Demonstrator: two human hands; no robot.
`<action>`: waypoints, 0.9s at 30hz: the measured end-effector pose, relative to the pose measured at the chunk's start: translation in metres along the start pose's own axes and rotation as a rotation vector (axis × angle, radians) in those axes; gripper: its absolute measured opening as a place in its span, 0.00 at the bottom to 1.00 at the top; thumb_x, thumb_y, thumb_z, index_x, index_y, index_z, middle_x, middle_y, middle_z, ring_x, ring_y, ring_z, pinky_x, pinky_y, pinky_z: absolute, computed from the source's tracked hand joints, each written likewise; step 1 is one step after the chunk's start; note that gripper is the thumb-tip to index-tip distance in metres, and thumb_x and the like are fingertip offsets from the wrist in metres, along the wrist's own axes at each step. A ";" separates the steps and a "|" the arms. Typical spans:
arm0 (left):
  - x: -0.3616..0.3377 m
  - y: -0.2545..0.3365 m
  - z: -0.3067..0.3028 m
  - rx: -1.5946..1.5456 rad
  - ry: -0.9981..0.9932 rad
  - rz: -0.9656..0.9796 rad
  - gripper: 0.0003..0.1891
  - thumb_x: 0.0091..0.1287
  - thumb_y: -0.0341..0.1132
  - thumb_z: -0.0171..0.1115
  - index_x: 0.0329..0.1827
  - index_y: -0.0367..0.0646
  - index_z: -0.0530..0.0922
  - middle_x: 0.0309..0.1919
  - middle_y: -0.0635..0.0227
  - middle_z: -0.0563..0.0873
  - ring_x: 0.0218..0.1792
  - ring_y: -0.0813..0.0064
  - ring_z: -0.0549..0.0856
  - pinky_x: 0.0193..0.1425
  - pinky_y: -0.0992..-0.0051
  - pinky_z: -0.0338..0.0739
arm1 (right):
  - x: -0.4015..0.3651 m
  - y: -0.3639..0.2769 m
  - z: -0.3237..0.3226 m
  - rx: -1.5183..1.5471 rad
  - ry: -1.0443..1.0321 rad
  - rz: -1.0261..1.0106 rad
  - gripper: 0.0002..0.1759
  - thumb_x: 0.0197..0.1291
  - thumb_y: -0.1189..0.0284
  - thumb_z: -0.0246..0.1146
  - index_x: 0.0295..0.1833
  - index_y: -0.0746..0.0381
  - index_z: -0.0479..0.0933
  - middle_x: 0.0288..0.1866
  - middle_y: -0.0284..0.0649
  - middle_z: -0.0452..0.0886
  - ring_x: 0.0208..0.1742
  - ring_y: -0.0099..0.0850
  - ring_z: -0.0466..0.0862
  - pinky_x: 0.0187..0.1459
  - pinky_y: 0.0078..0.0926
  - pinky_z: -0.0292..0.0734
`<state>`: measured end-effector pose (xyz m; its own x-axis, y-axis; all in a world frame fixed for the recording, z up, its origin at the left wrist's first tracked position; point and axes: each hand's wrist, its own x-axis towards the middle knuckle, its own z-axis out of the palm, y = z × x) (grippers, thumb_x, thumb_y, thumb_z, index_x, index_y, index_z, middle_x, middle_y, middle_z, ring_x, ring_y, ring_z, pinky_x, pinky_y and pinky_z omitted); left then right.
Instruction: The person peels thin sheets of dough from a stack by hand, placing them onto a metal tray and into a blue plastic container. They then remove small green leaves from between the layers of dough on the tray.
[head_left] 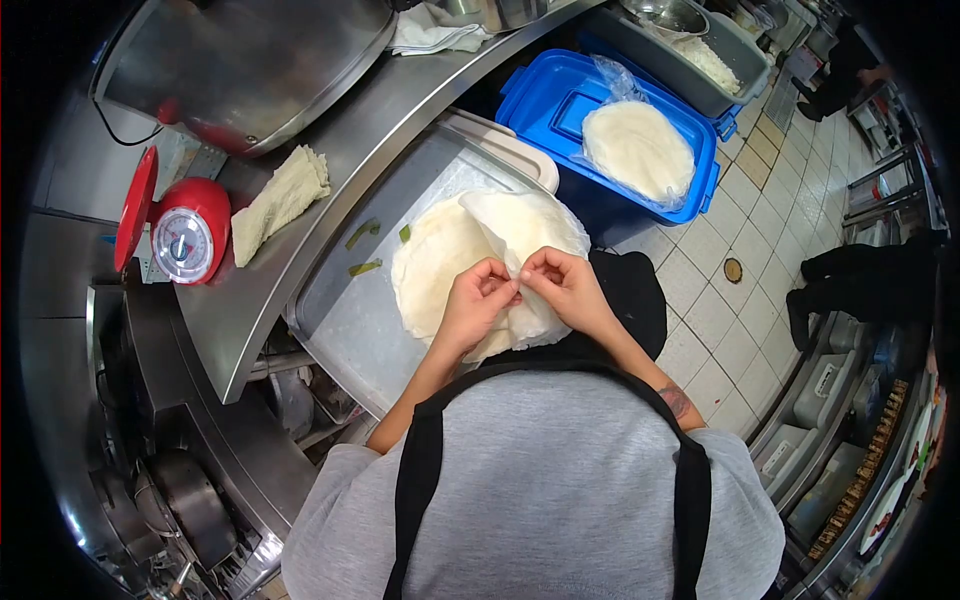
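A stack of thin, round, whitish wrapper sheets (435, 265) rests at the right side of a metal tray in front of me. The top wrapper sheet (525, 222) is partly lifted and folded, with a raised crease. My left hand (480, 303) pinches the sheet's edge near the middle of the stack. Right beside it, fingertips almost touching, my right hand (560, 287) pinches the same sheet. The fingertips partly hide the gripped edge.
Green scraps (364, 267) lie on the metal tray (365, 330). A blue lidded bin (545, 95) bears another wrapper stack (640, 150) on plastic. A red scale (190, 230) and folded cloth (280, 205) sit on the steel counter (375, 125). People in dark clothes stand at right.
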<state>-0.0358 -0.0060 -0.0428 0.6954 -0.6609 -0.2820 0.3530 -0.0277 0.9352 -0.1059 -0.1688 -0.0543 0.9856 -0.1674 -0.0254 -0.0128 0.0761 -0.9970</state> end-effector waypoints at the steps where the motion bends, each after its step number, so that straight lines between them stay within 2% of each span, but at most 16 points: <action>1: 0.000 0.000 0.000 0.001 0.002 0.003 0.02 0.68 0.25 0.58 0.40 0.38 0.74 0.36 0.69 0.82 0.38 0.79 0.83 0.48 0.75 0.82 | 0.000 0.000 0.000 0.030 0.003 0.016 0.07 0.65 0.72 0.62 0.40 0.67 0.78 0.30 0.29 0.79 0.28 0.14 0.75 0.32 0.13 0.72; 5: 0.001 0.002 0.002 0.000 0.006 0.028 0.02 0.67 0.24 0.58 0.40 0.38 0.75 0.36 0.69 0.82 0.38 0.80 0.83 0.48 0.76 0.81 | -0.002 -0.009 -0.003 0.096 -0.018 0.121 0.07 0.65 0.73 0.61 0.38 0.67 0.77 0.30 0.29 0.79 0.29 0.15 0.76 0.32 0.15 0.73; 17: 0.003 -0.001 0.000 0.018 -0.007 0.043 0.02 0.66 0.22 0.56 0.38 0.38 0.74 0.36 0.68 0.83 0.39 0.80 0.82 0.47 0.76 0.81 | -0.003 -0.003 -0.003 0.104 -0.060 0.120 0.08 0.67 0.72 0.58 0.38 0.66 0.76 0.30 0.32 0.79 0.29 0.17 0.78 0.33 0.17 0.74; 23: 0.000 0.008 0.004 -0.076 0.125 0.031 0.02 0.66 0.23 0.55 0.36 0.40 0.74 0.32 0.70 0.82 0.35 0.82 0.82 0.42 0.79 0.80 | -0.004 -0.008 -0.003 0.140 -0.105 0.147 0.09 0.64 0.70 0.63 0.41 0.66 0.76 0.30 0.30 0.78 0.31 0.16 0.77 0.34 0.16 0.74; 27: 0.003 0.014 -0.005 -0.189 0.227 0.018 0.01 0.68 0.27 0.55 0.38 0.42 0.73 0.33 0.72 0.81 0.34 0.83 0.81 0.40 0.80 0.80 | -0.008 -0.010 -0.005 -0.063 -0.182 0.056 0.12 0.58 0.70 0.69 0.42 0.66 0.77 0.31 0.30 0.78 0.32 0.17 0.76 0.35 0.16 0.74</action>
<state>-0.0256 -0.0047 -0.0321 0.8173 -0.4747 -0.3266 0.4350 0.1366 0.8900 -0.1143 -0.1727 -0.0446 0.9972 0.0161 -0.0727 -0.0730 0.0172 -0.9972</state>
